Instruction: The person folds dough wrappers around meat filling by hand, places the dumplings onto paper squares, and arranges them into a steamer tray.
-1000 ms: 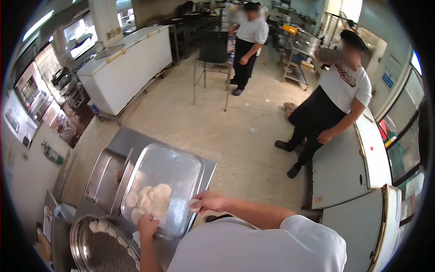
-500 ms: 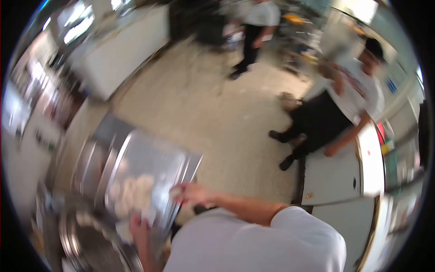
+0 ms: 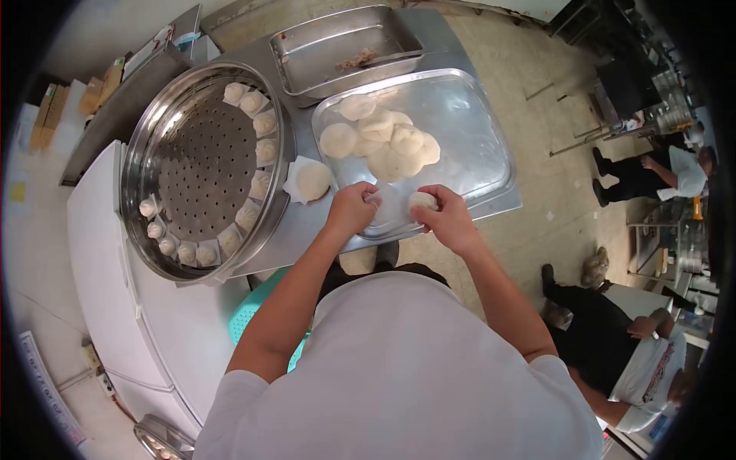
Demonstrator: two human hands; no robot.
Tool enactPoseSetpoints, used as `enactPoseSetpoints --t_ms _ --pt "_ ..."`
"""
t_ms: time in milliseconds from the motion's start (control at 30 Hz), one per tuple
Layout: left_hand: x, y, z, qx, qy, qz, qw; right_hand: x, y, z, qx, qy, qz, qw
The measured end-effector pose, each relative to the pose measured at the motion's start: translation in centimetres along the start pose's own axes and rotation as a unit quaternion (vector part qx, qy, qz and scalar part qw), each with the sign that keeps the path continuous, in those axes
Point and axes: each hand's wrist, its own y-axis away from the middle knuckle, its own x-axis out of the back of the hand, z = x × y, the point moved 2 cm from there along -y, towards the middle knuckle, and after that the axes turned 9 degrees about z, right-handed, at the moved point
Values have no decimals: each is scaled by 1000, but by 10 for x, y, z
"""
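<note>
My right hand (image 3: 448, 218) is closed around a small round bun of white dough (image 3: 422, 202), over the near edge of a metal tray (image 3: 479, 115). Beside it, my left hand (image 3: 353, 208) has thumb and fingers pinched together, with something pale and thin at the tips that I cannot make out. Flat dough rounds (image 3: 395, 159) lie overlapping in the tray, with a lump of dough (image 3: 407, 139) on top. Left of the tray, another dough piece (image 3: 313, 182) rests on white paper at the steamer's rim.
A perforated round steamer (image 3: 207, 146) holds pleated buns on paper squares along its inner wall. Behind the tray stands a deep metal pan (image 3: 314, 61) with some filling. A turquoise basket (image 3: 245, 314) is below. Two people (image 3: 644, 345) are on the right.
My view has swung round, bringing the steamer and tray nearer the middle. Both hands are now close together at the tray's near edge; before, they were farther apart and blurred.
</note>
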Motion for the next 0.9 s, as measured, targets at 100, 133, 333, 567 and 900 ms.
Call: enactPoseSetpoints --t_ms 100,133,333,567,900 --pt "17 7 10 -54 -76 -30 995 -14 -5 1 -4 6 1 1000" --pt "20 10 8 -89 -110 -30 989 -17 -6 1 1 14 1 1000" --pt "26 21 18 -155 -300 -80 938 -25 6 -3 -8 46 19 999" --pt "28 9 16 -175 -317 -62 930 -23 20 2 -10 45 43 998" --pt "36 2 15 -181 -360 -71 912 -28 28 3 -16 48 54 997"
